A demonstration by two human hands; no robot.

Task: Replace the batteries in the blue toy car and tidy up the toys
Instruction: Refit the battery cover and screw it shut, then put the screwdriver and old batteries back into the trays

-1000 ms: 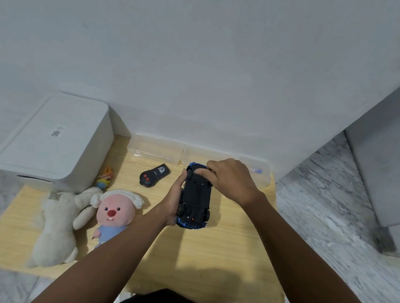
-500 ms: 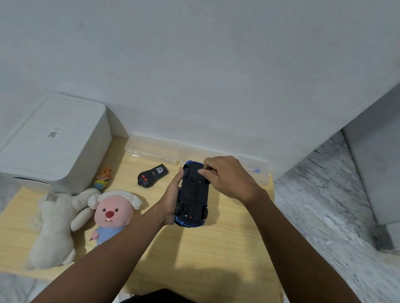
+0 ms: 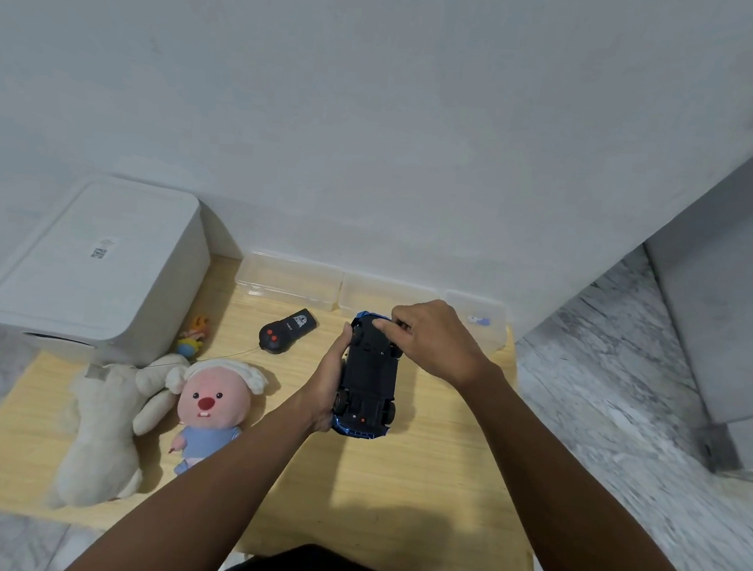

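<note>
We hold the blue toy car (image 3: 369, 377) upside down above the middle of the wooden desk (image 3: 412, 498). Our left hand (image 3: 327, 387) wraps its left side; our right hand (image 3: 429, 337) curls over the far end, fingertips pinching at the underside. We judge this the battery-cover step; next it needs prying open. The cover latch is hidden under our fingers, and the clear boxes (image 3: 289, 278) at the far edge show little inside.

Blue toy car (image 3: 370, 380) belly-up in my left hand (image 3: 325, 389); right hand (image 3: 434, 338) fingers on its far end; remote (image 3: 287, 331) beside.
</note>
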